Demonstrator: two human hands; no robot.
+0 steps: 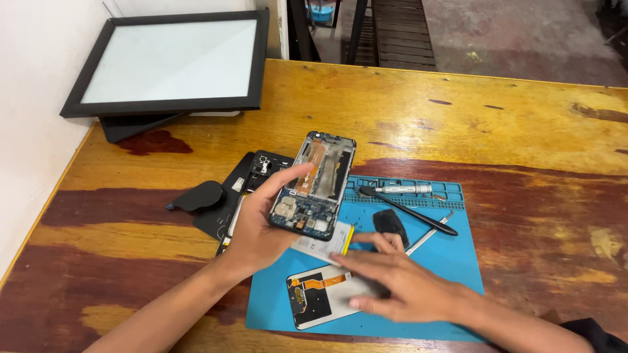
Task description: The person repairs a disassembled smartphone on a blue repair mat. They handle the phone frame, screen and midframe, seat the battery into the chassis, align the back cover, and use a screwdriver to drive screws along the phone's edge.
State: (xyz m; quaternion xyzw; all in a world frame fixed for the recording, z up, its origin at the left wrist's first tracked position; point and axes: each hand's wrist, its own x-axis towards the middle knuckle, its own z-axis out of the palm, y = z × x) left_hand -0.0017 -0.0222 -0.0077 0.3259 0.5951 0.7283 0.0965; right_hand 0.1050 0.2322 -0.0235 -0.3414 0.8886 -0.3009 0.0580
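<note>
My left hand (258,225) holds an opened phone frame (315,185) up over the mat, its circuit board and orange flex cable showing. My right hand (396,281) rests flat, fingers spread, on a detached phone screen panel (314,297) with an orange flex cable that lies on the blue work mat (451,261). A flat battery with a yellow edge (327,240) lies under the held phone. A small black part (390,223) sits just beyond my right fingertips.
On the mat lie a silver screwdriver (402,189), a black spudger (409,211) and thin metal tweezers (430,236). A black back cover (252,176) and a black pick (198,196) lie left. A framed white panel (170,62) leans at the wall.
</note>
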